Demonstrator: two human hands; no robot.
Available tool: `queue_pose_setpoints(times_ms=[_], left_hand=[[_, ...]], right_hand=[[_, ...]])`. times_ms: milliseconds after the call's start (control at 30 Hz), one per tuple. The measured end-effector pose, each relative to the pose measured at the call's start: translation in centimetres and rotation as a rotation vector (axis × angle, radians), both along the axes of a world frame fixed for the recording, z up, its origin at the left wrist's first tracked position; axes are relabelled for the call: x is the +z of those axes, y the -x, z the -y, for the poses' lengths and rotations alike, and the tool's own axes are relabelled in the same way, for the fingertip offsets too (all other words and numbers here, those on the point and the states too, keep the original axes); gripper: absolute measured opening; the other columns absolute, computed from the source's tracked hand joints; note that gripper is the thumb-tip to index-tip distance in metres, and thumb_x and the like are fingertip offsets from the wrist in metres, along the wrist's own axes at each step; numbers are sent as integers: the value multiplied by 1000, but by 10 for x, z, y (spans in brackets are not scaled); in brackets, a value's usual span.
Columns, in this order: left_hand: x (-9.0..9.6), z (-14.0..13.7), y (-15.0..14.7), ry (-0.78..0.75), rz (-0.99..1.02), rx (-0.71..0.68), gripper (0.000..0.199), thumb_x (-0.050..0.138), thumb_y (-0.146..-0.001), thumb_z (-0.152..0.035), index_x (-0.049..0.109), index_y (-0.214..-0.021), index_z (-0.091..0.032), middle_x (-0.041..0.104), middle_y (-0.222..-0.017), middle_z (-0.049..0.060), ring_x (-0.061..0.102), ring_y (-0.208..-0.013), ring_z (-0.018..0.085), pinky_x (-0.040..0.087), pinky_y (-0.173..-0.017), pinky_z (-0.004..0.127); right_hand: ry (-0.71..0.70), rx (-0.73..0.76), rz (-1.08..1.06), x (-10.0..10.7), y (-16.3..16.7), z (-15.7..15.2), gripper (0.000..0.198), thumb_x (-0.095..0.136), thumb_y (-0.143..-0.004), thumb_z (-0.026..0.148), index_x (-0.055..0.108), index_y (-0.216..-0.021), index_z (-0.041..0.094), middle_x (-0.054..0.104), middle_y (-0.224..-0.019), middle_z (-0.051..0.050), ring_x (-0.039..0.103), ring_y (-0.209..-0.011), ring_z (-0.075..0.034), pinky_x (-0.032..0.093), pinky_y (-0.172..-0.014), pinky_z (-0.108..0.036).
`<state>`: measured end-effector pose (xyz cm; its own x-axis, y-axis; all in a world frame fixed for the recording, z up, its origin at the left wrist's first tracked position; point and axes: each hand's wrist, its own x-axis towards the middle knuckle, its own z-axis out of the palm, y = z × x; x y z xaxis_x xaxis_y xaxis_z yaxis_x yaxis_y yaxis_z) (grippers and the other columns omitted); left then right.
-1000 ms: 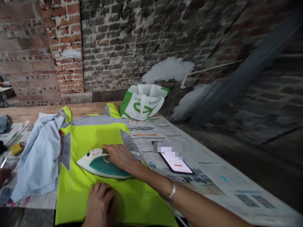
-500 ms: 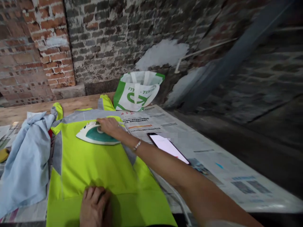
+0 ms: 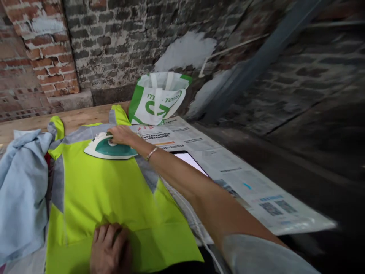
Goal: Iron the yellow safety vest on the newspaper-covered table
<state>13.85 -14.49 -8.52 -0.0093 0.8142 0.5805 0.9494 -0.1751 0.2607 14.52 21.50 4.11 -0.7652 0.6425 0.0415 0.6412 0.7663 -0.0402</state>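
Observation:
A bright yellow-green garment [image 3: 94, 190] with grey panels lies spread flat on the table. On its upper part, just below the grey shoulder band, sits a white and teal clothes iron [image 3: 114, 151], its tip pointing left. My right hand [image 3: 121, 135] is closed around the iron's handle. Beneath my right forearm a pale cord [image 3: 196, 224] runs toward the front edge. My left hand [image 3: 110, 247] rests on the garment's lower part, fingers slightly bent and pressing on the cloth; its thumb side is partly in shadow.
Left of the garment lies a crumpled light blue cloth [image 3: 23, 190]. A green and white bag [image 3: 159, 101] stands at the back. Newspaper [image 3: 234, 175] covers the tabletop on the right, with a phone [image 3: 192, 163] partly behind my forearm. A brick wall [image 3: 114, 45] rises behind.
The iron has slid slightly away from me, toward the shoulder band. My left hand stays on the lower cloth. The view has shifted, so the surroundings sit further left and higher.

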Motion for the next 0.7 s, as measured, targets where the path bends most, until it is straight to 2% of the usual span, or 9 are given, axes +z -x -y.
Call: queue_pose_setpoints(times_ms=[100,233,333,400,533,700], left_hand=[[5,-1,-1,-33,-2,22,22,53,-96,-14,67,-111,-23,73,-97,4,63,-83,21,46,-75,36],[3,0,-3,-59,12,29,24,55,-92,-12,67,-108,-25,73,-97,3,63,-83,21,48,-73,35],[1,1,-2,-63,2,32,27,55,-90,-11,66,-110,-24,73,-100,4,64,-84,21,51,-74,35],[0,2,-1,-74,-23,40,30,54,-90,-12,66,-114,-24,73,-102,5,64,-87,22,52,-75,37],[-3,3,1,-54,-45,32,27,54,-92,-13,67,-112,-25,73,-102,5,65,-88,22,52,-74,37],[-15,5,2,-3,-56,47,28,60,-93,-16,67,-118,-25,73,-105,4,66,-91,22,52,-79,37]], right_hand=[[31,70,12,3,-24,41,30,65,-90,30,75,-117,20,78,-119,-13,69,-110,-28,46,-84,-32],[61,130,45,4,-59,106,23,68,-88,31,78,-107,24,81,-100,-9,74,-97,-26,44,-73,-29],[148,151,72,2,-82,146,23,64,-91,27,78,-109,23,81,-103,-10,75,-99,-28,45,-75,-30],[176,157,76,1,-92,163,24,62,-92,24,76,-111,23,81,-106,-11,75,-102,-29,46,-77,-31],[165,145,83,0,-93,166,28,62,-92,23,74,-117,24,80,-113,-11,75,-106,-31,49,-80,-33],[93,86,55,-4,-69,128,33,58,-96,29,72,-125,26,79,-118,-12,74,-108,-31,52,-83,-36]])
